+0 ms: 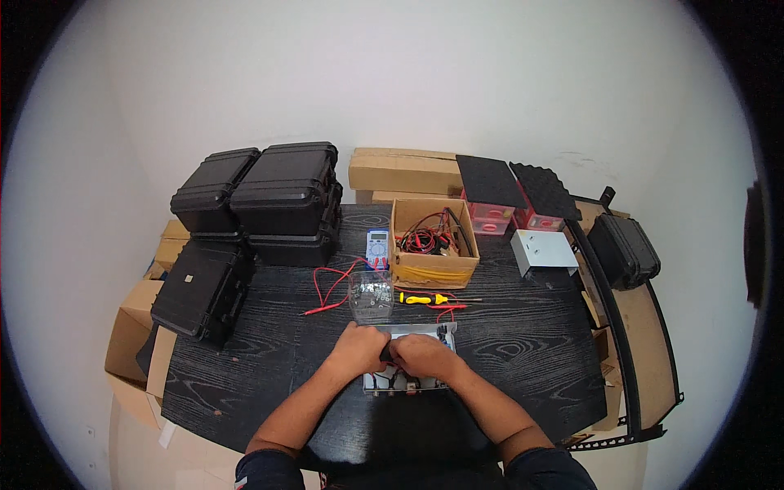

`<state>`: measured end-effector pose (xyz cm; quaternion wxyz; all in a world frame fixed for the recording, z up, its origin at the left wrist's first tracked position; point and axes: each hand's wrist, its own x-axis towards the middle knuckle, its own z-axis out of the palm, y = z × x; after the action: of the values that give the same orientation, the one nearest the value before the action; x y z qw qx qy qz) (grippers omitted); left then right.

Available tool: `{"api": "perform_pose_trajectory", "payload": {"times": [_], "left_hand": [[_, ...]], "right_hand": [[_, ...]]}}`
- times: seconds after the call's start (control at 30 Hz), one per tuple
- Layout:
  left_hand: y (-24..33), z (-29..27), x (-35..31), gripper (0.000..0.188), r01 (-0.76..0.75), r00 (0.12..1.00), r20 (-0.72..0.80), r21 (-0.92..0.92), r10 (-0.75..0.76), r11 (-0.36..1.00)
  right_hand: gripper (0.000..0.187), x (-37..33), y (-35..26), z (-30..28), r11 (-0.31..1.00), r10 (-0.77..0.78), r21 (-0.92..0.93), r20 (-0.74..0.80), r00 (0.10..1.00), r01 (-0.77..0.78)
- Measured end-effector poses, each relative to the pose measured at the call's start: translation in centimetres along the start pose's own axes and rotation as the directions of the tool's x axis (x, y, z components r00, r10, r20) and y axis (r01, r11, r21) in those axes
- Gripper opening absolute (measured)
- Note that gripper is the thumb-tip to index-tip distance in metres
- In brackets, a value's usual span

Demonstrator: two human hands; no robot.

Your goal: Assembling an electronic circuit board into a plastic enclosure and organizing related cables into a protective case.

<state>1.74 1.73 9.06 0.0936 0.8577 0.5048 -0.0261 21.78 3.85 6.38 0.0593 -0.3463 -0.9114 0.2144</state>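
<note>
Both hands — left hand (358,347), right hand (420,354) — curl shut on a metal box (408,359) near the tabletop's front edge; slipping could knock the plastic cup (371,298) just behind.

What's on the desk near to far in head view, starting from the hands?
Left hand and right hand on the metal unit → clear plastic container → blue multimeter → tan cardboard boxes by the wall.
</note>
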Motion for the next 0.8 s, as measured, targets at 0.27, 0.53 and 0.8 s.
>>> {"api": "perform_pose_trajectory", "payload": {"times": [0.27, 0.53, 0.8], "left_hand": [[-0.5, -0.5, -0.5, 0.043, -0.063, 0.997, -0.054, -0.118, 0.057, 0.991], [-1.1, -0.8, -0.8, 0.044, -0.121, 0.993, -0.012, -0.240, 0.121, 0.963], [-1.1, -2.4, -0.3, 0.024, -0.255, 0.934, -0.346, -0.458, 0.093, 0.851]], "right_hand": [[0.012, -0.3, 0.2, -2.2, 0.983, -0.091, 0.158, 0.004, 0.996, 0.089], [0.011, -0.3, 0.9, -4.9, 0.921, -0.007, 0.382, -0.163, 0.987, 0.070], [0.009, 0.2, 1.3, -4.3, 0.772, 0.071, 0.621, -0.295, 0.953, 0.134]]}}
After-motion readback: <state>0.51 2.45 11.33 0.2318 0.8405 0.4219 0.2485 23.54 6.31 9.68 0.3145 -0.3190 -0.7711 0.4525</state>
